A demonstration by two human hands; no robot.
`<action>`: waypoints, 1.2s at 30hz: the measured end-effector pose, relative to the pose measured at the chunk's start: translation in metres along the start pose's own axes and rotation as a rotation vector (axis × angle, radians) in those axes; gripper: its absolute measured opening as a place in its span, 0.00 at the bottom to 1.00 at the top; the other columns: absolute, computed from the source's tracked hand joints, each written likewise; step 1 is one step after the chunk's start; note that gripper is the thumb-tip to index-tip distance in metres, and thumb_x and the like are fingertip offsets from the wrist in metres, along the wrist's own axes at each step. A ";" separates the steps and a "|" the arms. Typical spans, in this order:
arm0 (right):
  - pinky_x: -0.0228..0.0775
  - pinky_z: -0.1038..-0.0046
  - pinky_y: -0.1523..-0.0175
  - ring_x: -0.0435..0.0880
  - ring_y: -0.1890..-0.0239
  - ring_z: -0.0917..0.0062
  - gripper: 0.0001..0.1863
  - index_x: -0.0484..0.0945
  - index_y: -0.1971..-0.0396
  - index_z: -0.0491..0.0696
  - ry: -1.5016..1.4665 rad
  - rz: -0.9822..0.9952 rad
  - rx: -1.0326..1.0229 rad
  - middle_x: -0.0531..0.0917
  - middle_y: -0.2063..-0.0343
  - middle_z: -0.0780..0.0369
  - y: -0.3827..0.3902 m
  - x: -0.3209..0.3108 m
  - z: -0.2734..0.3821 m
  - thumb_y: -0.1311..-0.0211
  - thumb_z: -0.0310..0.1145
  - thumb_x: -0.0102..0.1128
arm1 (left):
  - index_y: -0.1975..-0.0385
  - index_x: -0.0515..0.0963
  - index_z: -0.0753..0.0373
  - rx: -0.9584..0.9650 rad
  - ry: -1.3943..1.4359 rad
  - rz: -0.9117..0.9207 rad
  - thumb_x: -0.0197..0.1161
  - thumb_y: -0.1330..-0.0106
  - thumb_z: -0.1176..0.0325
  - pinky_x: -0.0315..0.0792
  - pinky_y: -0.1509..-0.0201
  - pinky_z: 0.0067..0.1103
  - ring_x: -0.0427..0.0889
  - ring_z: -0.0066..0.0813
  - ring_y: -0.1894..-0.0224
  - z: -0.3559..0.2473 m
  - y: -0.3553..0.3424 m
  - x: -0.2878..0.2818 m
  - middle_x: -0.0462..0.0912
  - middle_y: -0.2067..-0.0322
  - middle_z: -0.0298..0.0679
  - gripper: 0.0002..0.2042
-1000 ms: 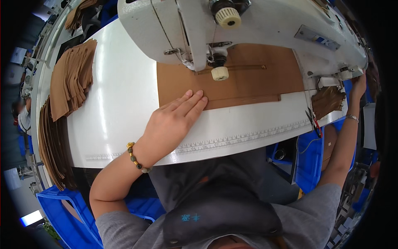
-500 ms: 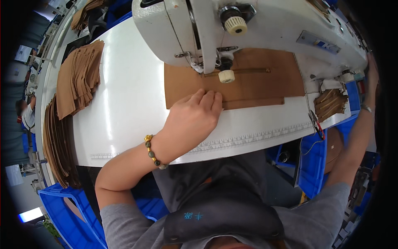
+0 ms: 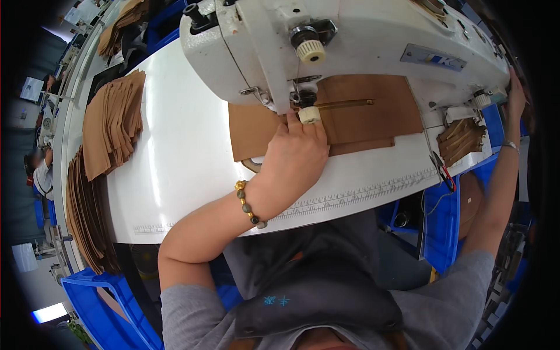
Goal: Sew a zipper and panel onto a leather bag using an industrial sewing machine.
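Observation:
A brown panel [image 3: 379, 119] lies flat on the white table under the head of a sewing machine [image 3: 373, 44]. A narrow brass-coloured strip that looks like a zipper [image 3: 350, 104] runs along it toward the presser foot. My left hand [image 3: 297, 154] rests on the panel right beside the needle area, fingers stretched forward and a little apart; a cream knob covers some of the fingertips. At the machine's far right end is my right hand [image 3: 515, 96], its fingers hidden in the dark rim. Under the panel's near left edge a pale oval opening [image 3: 252, 165] shows.
Stacks of brown panels [image 3: 114, 125] hang over the table's left end. A printed ruler [image 3: 361, 189] follows the near edge. At right are red-handled snips [image 3: 444, 172], a bundle of zipper-like strips [image 3: 462, 143] and a blue bin [image 3: 440, 227]; another blue bin [image 3: 111, 297] stands lower left.
My left hand has slid right and forward across the panel, up to the presser foot. The panel's near left edge now shows the pale oval beneath. My right hand stays at the machine's end.

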State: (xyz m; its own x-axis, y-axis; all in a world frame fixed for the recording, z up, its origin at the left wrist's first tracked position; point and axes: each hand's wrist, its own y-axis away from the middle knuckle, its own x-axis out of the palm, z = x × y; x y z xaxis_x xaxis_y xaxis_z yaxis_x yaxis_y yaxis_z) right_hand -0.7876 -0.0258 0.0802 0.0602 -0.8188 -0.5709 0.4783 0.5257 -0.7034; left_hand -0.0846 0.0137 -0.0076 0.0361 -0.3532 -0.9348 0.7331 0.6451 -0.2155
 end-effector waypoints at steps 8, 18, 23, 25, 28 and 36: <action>0.79 0.75 0.48 0.85 0.49 0.76 0.27 0.77 0.33 0.48 -0.414 -0.018 0.297 0.85 0.46 0.56 0.067 0.017 0.006 0.18 0.50 0.46 | 0.45 0.81 0.70 0.041 -0.077 -0.010 0.61 0.40 0.72 0.84 0.60 0.23 0.89 0.28 0.60 0.012 0.000 0.008 0.85 0.43 0.50 0.21; 0.73 0.74 0.60 0.79 0.70 0.78 0.19 0.84 0.49 0.44 0.046 -0.216 -0.413 0.85 0.63 0.60 0.120 -0.060 0.169 0.21 0.43 0.53 | 0.51 0.82 0.63 -0.007 0.084 -0.118 0.62 0.41 0.74 0.78 0.75 0.22 0.87 0.26 0.70 0.017 -0.012 -0.006 0.87 0.65 0.35 0.17; 0.81 0.63 0.56 0.88 0.62 0.64 0.05 0.83 0.64 0.47 -0.824 0.631 -1.086 0.86 0.65 0.61 0.294 -0.030 0.351 0.37 0.32 0.67 | 0.49 0.82 0.60 -0.026 0.178 -0.243 0.62 0.42 0.74 0.77 0.75 0.23 0.86 0.28 0.74 0.015 -0.009 -0.028 0.86 0.72 0.32 0.19; 0.81 0.64 0.54 0.87 0.62 0.64 0.11 0.84 0.61 0.47 -0.856 0.710 -1.140 0.87 0.65 0.60 0.335 0.001 0.400 0.39 0.36 0.71 | 0.48 0.83 0.60 -0.031 0.185 -0.274 0.62 0.42 0.73 0.77 0.74 0.23 0.85 0.28 0.75 0.016 -0.008 -0.032 0.86 0.73 0.31 0.20; 0.80 0.63 0.52 0.88 0.60 0.63 0.13 0.85 0.60 0.47 -0.702 1.002 -0.942 0.88 0.64 0.58 0.331 0.027 0.419 0.41 0.38 0.72 | 0.47 0.83 0.59 -0.062 0.191 -0.264 0.62 0.44 0.74 0.78 0.73 0.23 0.86 0.28 0.73 0.017 -0.002 -0.034 0.88 0.70 0.32 0.22; 0.78 0.63 0.52 0.87 0.60 0.62 0.14 0.85 0.59 0.48 -0.475 1.006 -0.317 0.88 0.64 0.55 0.281 0.058 0.385 0.41 0.39 0.72 | 0.42 0.82 0.60 0.036 0.417 -0.289 0.65 0.43 0.75 0.84 0.53 0.27 0.88 0.35 0.53 0.030 0.024 -0.014 0.88 0.50 0.39 0.25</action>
State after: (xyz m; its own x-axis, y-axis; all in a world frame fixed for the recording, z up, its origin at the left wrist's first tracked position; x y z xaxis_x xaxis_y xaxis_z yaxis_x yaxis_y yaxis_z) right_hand -0.3129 -0.0144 0.0126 0.6446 0.0341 -0.7638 -0.2102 0.9684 -0.1342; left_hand -0.0467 0.0140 0.0089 -0.4407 -0.2083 -0.8732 0.6960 0.5350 -0.4789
